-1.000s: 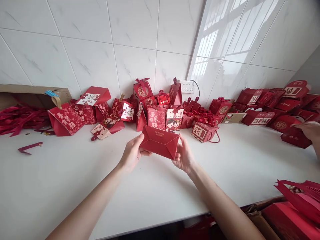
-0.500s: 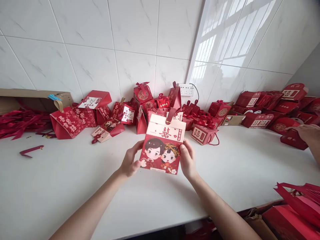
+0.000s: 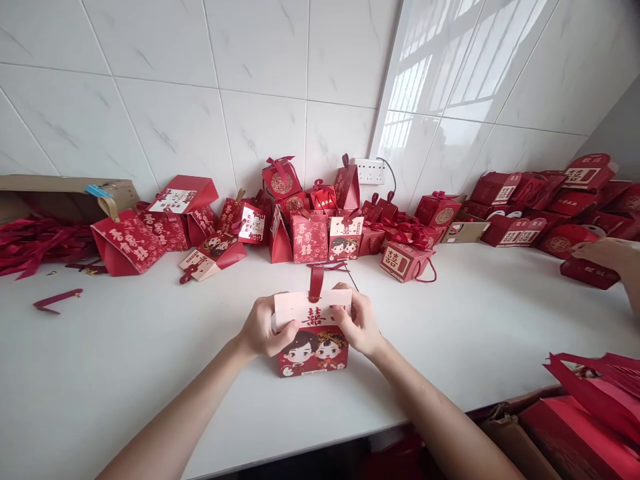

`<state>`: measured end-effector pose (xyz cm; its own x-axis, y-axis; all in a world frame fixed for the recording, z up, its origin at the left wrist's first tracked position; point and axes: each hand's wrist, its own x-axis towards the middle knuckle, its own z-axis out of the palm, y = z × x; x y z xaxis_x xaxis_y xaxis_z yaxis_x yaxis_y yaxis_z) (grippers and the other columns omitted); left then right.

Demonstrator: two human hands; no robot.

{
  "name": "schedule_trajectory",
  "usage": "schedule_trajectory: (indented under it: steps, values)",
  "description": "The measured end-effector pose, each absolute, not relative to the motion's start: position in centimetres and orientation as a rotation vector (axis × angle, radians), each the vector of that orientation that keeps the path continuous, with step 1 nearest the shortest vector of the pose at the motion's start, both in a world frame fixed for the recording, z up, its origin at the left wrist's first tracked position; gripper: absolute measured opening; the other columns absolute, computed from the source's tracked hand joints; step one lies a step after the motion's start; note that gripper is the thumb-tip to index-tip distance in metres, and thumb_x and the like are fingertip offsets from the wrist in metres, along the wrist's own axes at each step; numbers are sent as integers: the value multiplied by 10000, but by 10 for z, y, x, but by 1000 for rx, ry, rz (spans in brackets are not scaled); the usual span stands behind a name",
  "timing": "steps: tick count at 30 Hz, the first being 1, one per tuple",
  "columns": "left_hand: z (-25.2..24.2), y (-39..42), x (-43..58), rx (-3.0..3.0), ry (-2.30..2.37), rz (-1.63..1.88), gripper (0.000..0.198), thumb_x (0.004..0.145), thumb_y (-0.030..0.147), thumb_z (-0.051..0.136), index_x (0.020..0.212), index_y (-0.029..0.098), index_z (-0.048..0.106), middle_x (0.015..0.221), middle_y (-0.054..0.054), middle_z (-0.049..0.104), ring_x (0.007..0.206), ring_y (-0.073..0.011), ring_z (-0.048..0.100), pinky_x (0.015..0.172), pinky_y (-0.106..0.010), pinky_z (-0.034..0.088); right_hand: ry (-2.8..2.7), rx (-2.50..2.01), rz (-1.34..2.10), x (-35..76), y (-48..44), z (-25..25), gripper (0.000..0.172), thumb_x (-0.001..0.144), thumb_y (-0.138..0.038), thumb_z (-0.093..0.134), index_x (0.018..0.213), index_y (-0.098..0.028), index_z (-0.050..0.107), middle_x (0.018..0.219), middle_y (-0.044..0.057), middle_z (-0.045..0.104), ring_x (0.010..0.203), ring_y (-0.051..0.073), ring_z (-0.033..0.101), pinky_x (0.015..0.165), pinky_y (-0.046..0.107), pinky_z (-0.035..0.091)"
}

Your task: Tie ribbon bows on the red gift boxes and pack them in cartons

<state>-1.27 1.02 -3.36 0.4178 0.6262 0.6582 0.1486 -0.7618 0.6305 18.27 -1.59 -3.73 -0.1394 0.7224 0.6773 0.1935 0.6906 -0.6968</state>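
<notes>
Between my hands a red and cream gift box (image 3: 314, 353) stands upright on the white table, with two cartoon figures on its front. My left hand (image 3: 270, 327) grips its upper left side, thumb across the front. At the upper right, my right hand (image 3: 357, 323) holds it the same way, thumb pressed on the cream flap. A dark red ribbon loop (image 3: 315, 283) rises from the top edge. The fingers behind the box are hidden. Beyond it stand a similar cartoon box (image 3: 345, 239) and a red patterned box (image 3: 310, 239).
Along the tiled wall sit several red gift boxes and a power strip (image 3: 369, 171). A cardboard box of ribbons (image 3: 45, 237) stands at left, near a loose ribbon strip (image 3: 57, 301). Another person's hand (image 3: 607, 257) touches a red box at right. Red bags (image 3: 585, 427) fill the lower right corner.
The gift box has come down nearer to me and stands on the table. Both hands have moved from its lower sides up to its top part.
</notes>
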Motion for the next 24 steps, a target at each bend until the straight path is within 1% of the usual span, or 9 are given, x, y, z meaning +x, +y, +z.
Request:
schedule_trajectory:
  steps: [2, 7, 12, 14, 16, 18, 19, 21, 24]
  values:
    - [-37, 11, -11, 2154, 645, 1294, 283, 679, 251, 561, 909, 137, 680, 615, -58, 666, 553, -214, 618, 511, -307, 491, -1676, -762, 573, 183, -16, -38, 266, 856, -360, 462, 640, -211, 415, 612, -24, 391, 539, 127, 362, 520, 263, 300]
    - [-37, 9, -9, 2023, 711, 1269, 257, 648, 267, 601, 858, 146, 685, 653, -55, 688, 600, -222, 629, 551, -316, 505, -1626, -822, 641, 182, -16, -39, 249, 844, -391, 479, 689, -197, 497, 619, -24, 409, 543, 123, 356, 509, 254, 296]
    - [-36, 10, -10, 1878, 794, 1269, 243, 694, 333, 626, 849, 150, 663, 737, -62, 699, 676, -229, 637, 597, -312, 499, -1610, -878, 766, 185, -14, -35, 198, 799, -379, 563, 841, -189, 601, 717, 0, 575, 637, 160, 503, 591, 270, 401]
    - [-36, 14, -10, 1725, 775, 1324, 331, 745, 433, 596, 929, 160, 630, 822, -71, 697, 738, -232, 640, 649, -321, 503, -1521, -901, 885, 187, -11, -33, 225, 782, -388, 606, 877, -185, 622, 780, 14, 643, 694, 187, 563, 632, 285, 438]
    - [-36, 18, -8, 1582, 661, 1395, 510, 765, 573, 532, 1089, 180, 565, 951, -89, 680, 842, -247, 641, 745, -354, 503, -1278, -864, 985, 188, -7, -30, 254, 778, -418, 621, 891, -190, 624, 850, 24, 679, 740, 206, 603, 652, 297, 468]
    - [-36, 19, -3, 1538, 577, 1443, 686, 730, 675, 505, 1222, 199, 478, 1072, -110, 645, 966, -272, 622, 851, -395, 481, -1024, -752, 1051, 188, -1, -29, 287, 768, -449, 635, 931, -214, 614, 932, 26, 691, 795, 215, 627, 690, 315, 497]
    - [-35, 18, 0, 1571, 580, 1434, 736, 702, 683, 540, 1254, 204, 453, 1120, -119, 626, 1024, -284, 603, 891, -408, 466, -949, -688, 1084, 187, 1, -29, 302, 754, -459, 649, 942, -226, 611, 964, 26, 692, 820, 214, 633, 715, 324, 507]
    - [-34, 12, 6, 1699, 655, 1352, 724, 678, 584, 648, 1261, 205, 447, 1176, -127, 600, 1096, -295, 568, 935, -415, 448, -912, -581, 1164, 185, 5, -30, 321, 721, -471, 684, 932, -239, 616, 996, 26, 691, 861, 208, 636, 760, 332, 517]
    - [-34, 3, 11, 1878, 811, 1308, 590, 691, 364, 700, 1202, 191, 463, 1142, -121, 604, 1048, -275, 590, 883, -394, 484, -944, -514, 1272, 184, 10, -34, 308, 679, -449, 728, 885, -242, 630, 948, 18, 699, 869, 191, 636, 805, 329, 516]
